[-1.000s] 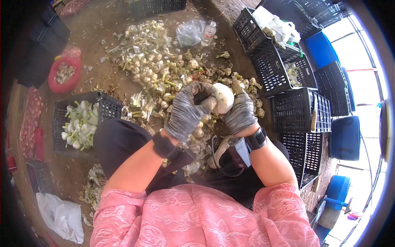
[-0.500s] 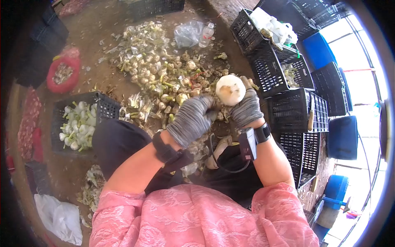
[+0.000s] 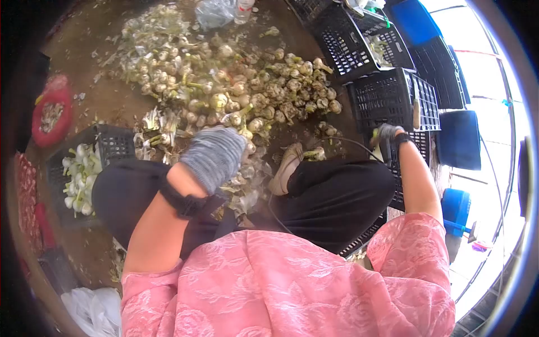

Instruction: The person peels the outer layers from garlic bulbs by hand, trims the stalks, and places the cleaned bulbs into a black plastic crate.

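My left hand (image 3: 214, 157), in a grey striped knit glove, hovers at the near edge of a heap of garlic bulbs (image 3: 292, 87). Its fingers curl downward and inward; whatever they hold is hidden behind the glove. Stretched far out to the right, my right hand (image 3: 387, 133) is beside the stacked black crates, its gloved fingers bent. A greenish tip and a pale whitish piece show at those fingers, too small and blurred to name. Dry garlic skins and stalks (image 3: 154, 36) cover the far left part of the heap.
A black crate (image 3: 115, 141) with trimmed white garlic bulbs (image 3: 84, 177) stands left of my knee. Red mesh sacks (image 3: 51, 119) lie farther left. Several black crates (image 3: 376, 104) line the right side, with blue containers (image 3: 459, 137) behind. A plastic bottle (image 3: 243, 11) lies beyond the heap.
My right hand has swung from over the heap out to the right crates; the large white garlic bulb it held is no longer clearly visible. My left hand has shifted left. The view has turned.
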{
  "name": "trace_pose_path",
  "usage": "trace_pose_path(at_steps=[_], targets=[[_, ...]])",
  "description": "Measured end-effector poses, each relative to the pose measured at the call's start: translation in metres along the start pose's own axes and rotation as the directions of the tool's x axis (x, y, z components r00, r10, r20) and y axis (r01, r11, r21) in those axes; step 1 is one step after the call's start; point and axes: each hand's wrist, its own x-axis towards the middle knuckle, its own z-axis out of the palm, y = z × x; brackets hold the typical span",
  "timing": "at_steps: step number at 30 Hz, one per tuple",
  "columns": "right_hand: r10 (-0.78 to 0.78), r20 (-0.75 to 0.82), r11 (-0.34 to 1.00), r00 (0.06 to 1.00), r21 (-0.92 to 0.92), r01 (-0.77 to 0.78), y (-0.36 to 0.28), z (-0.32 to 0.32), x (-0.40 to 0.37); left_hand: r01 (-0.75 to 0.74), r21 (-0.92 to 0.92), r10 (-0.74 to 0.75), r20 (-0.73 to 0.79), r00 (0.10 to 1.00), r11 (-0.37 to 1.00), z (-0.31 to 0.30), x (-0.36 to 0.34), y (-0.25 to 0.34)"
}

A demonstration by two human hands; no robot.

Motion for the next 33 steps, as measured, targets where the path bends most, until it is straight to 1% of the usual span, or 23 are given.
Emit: trace_pose_path(at_steps=[3, 4, 5, 6, 7, 9, 10, 11, 12, 14, 17, 18, 19, 21, 22, 23, 24, 25, 26, 28, 30, 32, 33], targets=[[-0.074, 0.45, 0.976, 0.89, 0.218, -0.029, -0.049, -0.018, -0.076, -0.007, 0.032, 0.009, -0.066, 0.998, 0.999, 0.008, -0.001, -0.005], [-0.192, 0.552, 0.945, 0.811, 0.328, 0.001, -0.028, 0.005, -0.049, -0.021, 0.045, 0.025, -0.077, 0.997, 0.999, 0.01, 0.0, -0.007], [-0.192, 0.555, 0.943, 0.81, 0.334, -0.005, -0.016, 0.028, -0.018, 0.053, -0.023, -0.054, -0.02, 0.998, 0.998, 0.003, 0.003, -0.003], [-0.342, 0.427, 0.929, 0.837, 0.018, 0.371, -0.004, 0.051, 0.016, 0.061, 0.002, -0.061, 0.001, 0.998, 0.998, 0.001, 0.007, -0.001], [-0.519, 0.35, 0.705, 0.78, -0.341, 0.622, 0.006, 0.061, 0.037, 0.069, 0.028, -0.07, 0.022, 0.997, 0.997, 0.0, 0.01, 0.0], [-0.56, 0.168, 0.694, 0.811, -0.439, 0.57, -0.026, 0.024, 0.055, 0.132, 0.038, -0.135, 0.1, 0.986, 0.991, -0.007, 0.019, 0.006], [-0.276, -0.007, 0.946, 0.961, 0.177, 0.273, -0.042, -0.011, 0.039, 0.137, 0.056, -0.142, 0.102, 0.985, 0.989, -0.005, 0.021, 0.006], [0.081, 0.053, 0.665, 0.995, 0.741, -0.094, -0.05, -0.039, 0.026, 0.142, 0.074, -0.149, 0.104, 0.983, 0.987, -0.002, 0.024, 0.004], [0.073, 0.056, 0.663, 0.996, 0.743, -0.091, -0.052, -0.037, 0.043, 0.152, 0.071, -0.161, 0.141, 0.977, 0.986, -0.008, 0.026, 0.006], [0.183, -0.183, 0.834, 0.966, 0.549, -0.054, -0.057, -0.033, 0.082, 0.185, 0.082, -0.197, 0.191, 0.961, 0.979, -0.001, 0.032, 0.002], [0.161, -0.082, 0.834, 0.984, 0.544, -0.091, -0.062, -0.038, 0.132, 0.204, 0.096, -0.22, 0.205, 0.954, 0.974, 0.014, 0.038, -0.007], [0.226, 0.058, 0.711, 0.973, 0.672, -0.205, -0.061, -0.015, 0.181, 0.191, 0.068, -0.2, 0.173, 0.965, 0.979, 0.017, 0.041, -0.008], [0.208, 0.057, 0.714, 0.976, 0.673, -0.192, -0.064, 0.014, 0.223, 0.178, 0.043, -0.183, 0.139, 0.973, 0.983, 0.018, 0.044, -0.009], [0.365, 0.011, 0.705, 0.931, 0.65, -0.285, -0.08, 0.026, 0.244, 0.203, 0.018, -0.202, 0.194, 0.96, 0.979, 0.019, 0.05, -0.012], [0.361, 0.002, 0.707, 0.933, 0.651, -0.275, -0.079, 0.022, 0.251, 0.226, 0.003, -0.219, 0.26, 0.94, 0.974, 0.018, 0.053, -0.012], [0.43, 0.151, 0.464, 0.89, 0.808, -0.362, -0.078, 0.019, 0.254, 0.248, -0.012, -0.231, 0.326, 0.917, 0.969, 0.017, 0.054, -0.012], [0.449, 0.315, 0.181, 0.836, 0.884, -0.43, -0.077, 0.019, 0.253, 0.234, -0.012, -0.221, 0.28, 0.934, 0.972, 0.018, 0.054, -0.012], [0.418, 0.475, -0.116, 0.774, 0.873, -0.473, -0.076, 0.02, 0.25, 0.237, -0.014, -0.224, 0.278, 0.934, 0.971, 0.016, 0.055, -0.012], [0.423, 0.47, -0.112, 0.774, 0.875, -0.47, -0.076, 0.021, 0.241, 0.208, -0.053, -0.196, 0.175, 0.965, 0.977, 0.015, 0.057, -0.011], [0.169, 0.298, 0.113, 0.939, 0.941, -0.319, -0.076, 0.022, 0.211, 0.177, -0.104, -0.173, 0.047, 0.984, 0.979, 0.007, 0.056, -0.006], [-0.136, 0.125, 0.287, 0.983, 0.954, -0.081, -0.078, 0.012, 0.173, 0.195, -0.16, -0.197, 0.007, 0.98, 0.968, 0.003, 0.055, 0.0], [-0.355, -0.106, -0.152, 0.929, 0.987, 0.054, -0.105, -0.05, 0.084, 0.263, -0.311, -0.276, 0.005, 0.961, 0.913, -0.002, 0.052, 0.007], [-0.482, -0.173, -0.366, 0.859, 0.931, -0.017, -0.12, -0.079, 0.045, 0.137, -0.378, -0.223, -0.196, 0.955, 0.916, 0.01, 0.046, 0.004]])
